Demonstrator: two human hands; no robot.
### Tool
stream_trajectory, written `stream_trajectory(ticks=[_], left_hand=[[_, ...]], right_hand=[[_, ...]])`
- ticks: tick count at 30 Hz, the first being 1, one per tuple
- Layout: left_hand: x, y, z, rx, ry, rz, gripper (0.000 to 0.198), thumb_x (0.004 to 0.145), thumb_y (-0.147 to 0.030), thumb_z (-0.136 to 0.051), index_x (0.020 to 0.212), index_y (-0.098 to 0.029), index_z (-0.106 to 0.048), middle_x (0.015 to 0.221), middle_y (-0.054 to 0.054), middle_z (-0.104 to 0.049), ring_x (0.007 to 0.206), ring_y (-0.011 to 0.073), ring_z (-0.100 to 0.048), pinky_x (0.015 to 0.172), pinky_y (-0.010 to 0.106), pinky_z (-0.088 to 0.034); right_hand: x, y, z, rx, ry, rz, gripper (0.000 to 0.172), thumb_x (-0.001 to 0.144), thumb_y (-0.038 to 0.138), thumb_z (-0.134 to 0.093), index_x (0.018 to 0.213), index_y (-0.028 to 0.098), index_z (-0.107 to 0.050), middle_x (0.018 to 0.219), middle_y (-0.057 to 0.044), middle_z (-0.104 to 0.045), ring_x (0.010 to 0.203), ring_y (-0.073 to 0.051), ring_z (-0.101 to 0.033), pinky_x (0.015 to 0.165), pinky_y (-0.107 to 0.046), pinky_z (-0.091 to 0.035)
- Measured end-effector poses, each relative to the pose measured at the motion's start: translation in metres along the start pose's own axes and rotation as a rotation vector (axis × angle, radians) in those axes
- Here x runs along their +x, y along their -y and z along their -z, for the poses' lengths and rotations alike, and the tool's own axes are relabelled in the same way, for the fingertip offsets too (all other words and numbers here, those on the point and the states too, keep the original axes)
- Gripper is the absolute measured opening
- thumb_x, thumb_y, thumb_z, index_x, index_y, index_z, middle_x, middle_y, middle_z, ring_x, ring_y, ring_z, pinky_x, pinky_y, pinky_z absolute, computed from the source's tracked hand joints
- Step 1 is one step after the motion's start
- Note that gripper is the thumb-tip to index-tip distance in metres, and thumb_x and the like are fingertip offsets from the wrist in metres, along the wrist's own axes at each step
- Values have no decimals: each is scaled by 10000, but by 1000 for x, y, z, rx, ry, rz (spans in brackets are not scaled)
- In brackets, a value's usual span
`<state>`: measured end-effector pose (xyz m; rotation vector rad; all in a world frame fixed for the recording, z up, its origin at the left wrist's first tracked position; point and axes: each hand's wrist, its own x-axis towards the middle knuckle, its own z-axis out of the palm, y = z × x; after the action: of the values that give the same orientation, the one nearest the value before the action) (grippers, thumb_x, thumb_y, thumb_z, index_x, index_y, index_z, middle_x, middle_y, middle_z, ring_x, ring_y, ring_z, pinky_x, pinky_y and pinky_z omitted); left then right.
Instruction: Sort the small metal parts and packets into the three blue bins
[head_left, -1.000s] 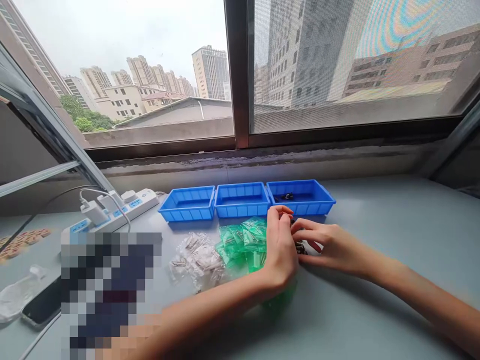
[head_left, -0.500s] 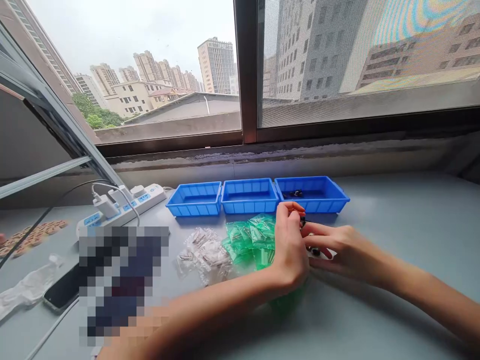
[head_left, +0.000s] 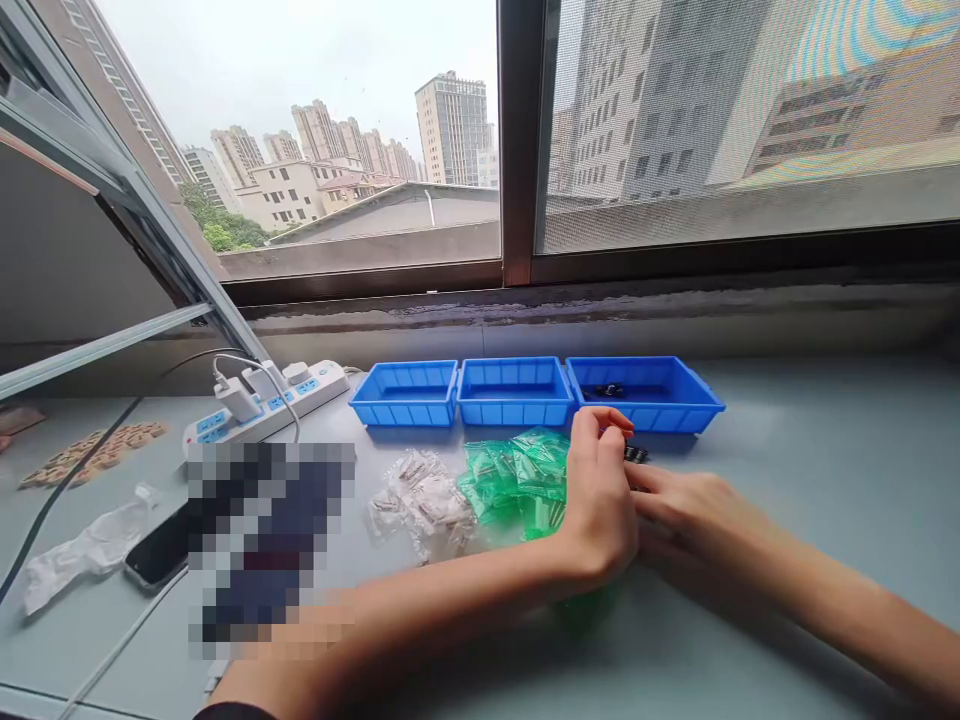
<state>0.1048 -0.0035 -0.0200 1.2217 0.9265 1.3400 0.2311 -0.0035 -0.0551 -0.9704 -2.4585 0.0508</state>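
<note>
My left hand point(head_left: 602, 495) is closed, its fingers curled over toward the right one, and its palm side is hidden from me. Against it, my right hand point(head_left: 697, 510) has its fingers bent and pressed together. A small black part point(head_left: 636, 454) shows in the gap between the two hands; most of it is covered, and its kind is unclear. Green plastic packets point(head_left: 491, 478) lie beside and partly under my left wrist. To their left is a heap of clear packets point(head_left: 424, 495) with pale contents.
Three blue bins stand in a row below the window: left point(head_left: 403, 413), middle point(head_left: 516, 411), right point(head_left: 652, 416). Small black pieces point(head_left: 606, 390) lie in the right bin. At left are a power strip point(head_left: 262, 405) with plugs, cables, a phone point(head_left: 159, 548) and crumpled white plastic point(head_left: 90, 550).
The view has swung slightly left, so everything sits farther right. My right fingers have drawn together, covering the black and pale bits that showed between them. Both hands stay close together.
</note>
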Motion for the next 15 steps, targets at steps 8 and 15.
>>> stream_trajectory(ticks=[8, 15], left_hand=[[3, 4, 1, 36, 3, -42, 123, 847, -230, -341, 795, -210, -451, 857, 26, -485, 821, 177, -461, 792, 288, -405], [3, -1, 1, 63, 1, -23, 111, 811, -203, -364, 718, -210, -425, 825, 23, -479, 792, 167, -461, 760, 266, -417]], right_hand=[[4, -4, 10, -135, -81, -134, 242, 847, 241, -440, 753, 260, -662, 672, -4, -668, 433, -131, -537, 409, -251, -267], [7, -5, 16, -130, -111, -289, 261, 865, 380, -481, 713, 251, -650, 655, 5, -648, 440, -124, -523, 406, -235, -245]])
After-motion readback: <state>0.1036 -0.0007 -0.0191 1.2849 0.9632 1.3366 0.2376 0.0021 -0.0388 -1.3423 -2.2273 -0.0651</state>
